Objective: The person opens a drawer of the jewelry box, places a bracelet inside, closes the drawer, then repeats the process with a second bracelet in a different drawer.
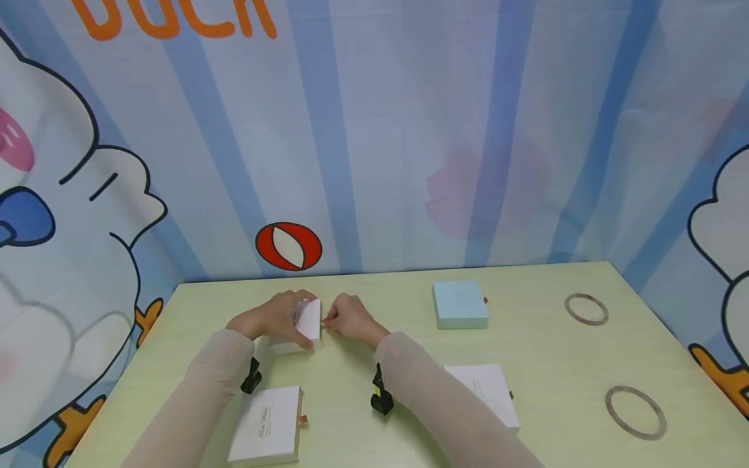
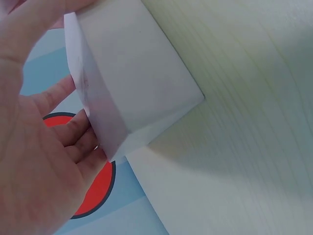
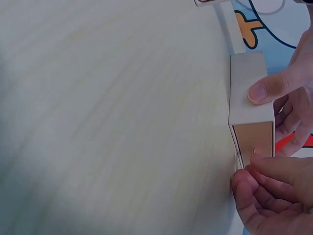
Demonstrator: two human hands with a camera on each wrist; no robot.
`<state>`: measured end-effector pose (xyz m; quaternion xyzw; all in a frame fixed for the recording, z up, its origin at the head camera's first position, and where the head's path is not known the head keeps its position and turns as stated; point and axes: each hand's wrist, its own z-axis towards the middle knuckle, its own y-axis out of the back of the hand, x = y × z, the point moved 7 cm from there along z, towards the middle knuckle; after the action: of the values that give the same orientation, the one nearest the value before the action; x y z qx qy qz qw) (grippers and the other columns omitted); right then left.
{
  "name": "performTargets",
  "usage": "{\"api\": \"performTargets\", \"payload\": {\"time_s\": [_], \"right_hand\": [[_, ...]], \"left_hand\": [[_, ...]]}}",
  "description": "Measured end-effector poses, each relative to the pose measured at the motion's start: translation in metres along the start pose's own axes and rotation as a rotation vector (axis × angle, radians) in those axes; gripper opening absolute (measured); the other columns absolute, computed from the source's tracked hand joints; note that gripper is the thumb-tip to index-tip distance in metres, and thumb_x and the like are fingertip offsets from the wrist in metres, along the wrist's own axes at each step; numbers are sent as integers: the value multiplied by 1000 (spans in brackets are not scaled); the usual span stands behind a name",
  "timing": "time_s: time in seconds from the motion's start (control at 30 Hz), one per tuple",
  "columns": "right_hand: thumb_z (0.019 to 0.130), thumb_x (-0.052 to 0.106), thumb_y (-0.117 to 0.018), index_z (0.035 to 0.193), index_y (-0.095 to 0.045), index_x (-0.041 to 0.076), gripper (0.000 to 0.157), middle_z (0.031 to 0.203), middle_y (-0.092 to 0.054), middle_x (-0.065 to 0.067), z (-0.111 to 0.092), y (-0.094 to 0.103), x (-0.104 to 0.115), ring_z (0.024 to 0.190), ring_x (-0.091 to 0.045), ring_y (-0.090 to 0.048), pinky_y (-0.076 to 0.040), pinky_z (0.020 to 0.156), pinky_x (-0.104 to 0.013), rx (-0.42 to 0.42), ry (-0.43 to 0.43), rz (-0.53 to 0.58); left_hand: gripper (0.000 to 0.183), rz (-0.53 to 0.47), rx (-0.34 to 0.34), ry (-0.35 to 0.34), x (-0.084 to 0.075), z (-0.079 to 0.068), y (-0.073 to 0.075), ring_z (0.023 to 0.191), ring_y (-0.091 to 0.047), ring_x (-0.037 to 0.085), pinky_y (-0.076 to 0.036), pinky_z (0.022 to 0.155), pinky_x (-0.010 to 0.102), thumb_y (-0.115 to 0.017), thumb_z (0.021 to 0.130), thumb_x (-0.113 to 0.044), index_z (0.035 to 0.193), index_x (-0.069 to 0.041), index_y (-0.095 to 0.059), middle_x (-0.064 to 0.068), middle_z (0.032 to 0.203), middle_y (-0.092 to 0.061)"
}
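Near the back left of the table, my left hand (image 1: 275,316) holds a small white box (image 1: 308,320), with the thumb on its near side and the fingers on its far side. The box's brown end panel (image 3: 255,136) faces my right hand (image 1: 353,321). There, the thumb and forefinger pinch a small orange-brown tab (image 3: 254,151), mostly hidden by the fingertips. In the left wrist view, the white box (image 2: 142,68) sits on the table edge of the left hand (image 2: 44,156), whose fingers lie along one side.
Another white box (image 1: 266,422) with a brown tab lies at the front left. A third white box (image 1: 482,388) is partly behind my right sleeve. Further back sits a light blue box (image 1: 460,305). Two grey rings (image 1: 587,321) lie at the right. A printed curtain (image 1: 398,130) hangs behind.
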<state>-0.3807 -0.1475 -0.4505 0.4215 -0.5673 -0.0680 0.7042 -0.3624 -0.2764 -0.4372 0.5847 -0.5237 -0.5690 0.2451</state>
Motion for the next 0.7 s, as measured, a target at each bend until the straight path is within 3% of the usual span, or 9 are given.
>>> {"api": "performTargets", "payload": {"time_s": [0.33,0.7], "right_hand": [[83,3,-79,87,-76,-3,8,74,-69,-5,-3,16,3,60,-9,-54,-45,55,-19,37,3,-68],[85,5,-79,92,-73,-2,12,75,-68,-4,-10,43,-8,63,-15,-65,-51,60,-23,85,-66,-8]], "left_hand": [[95,21,-16,-46,-3,-5,2,110,-46,31,-48,92,55,-93,66,-34,143,-8,-45,15,124,-52],[107,28,-16,-52,-10,-10,9,122,-41,36,-40,101,63,-91,67,-42,152,-9,-35,23,142,-41]]}}
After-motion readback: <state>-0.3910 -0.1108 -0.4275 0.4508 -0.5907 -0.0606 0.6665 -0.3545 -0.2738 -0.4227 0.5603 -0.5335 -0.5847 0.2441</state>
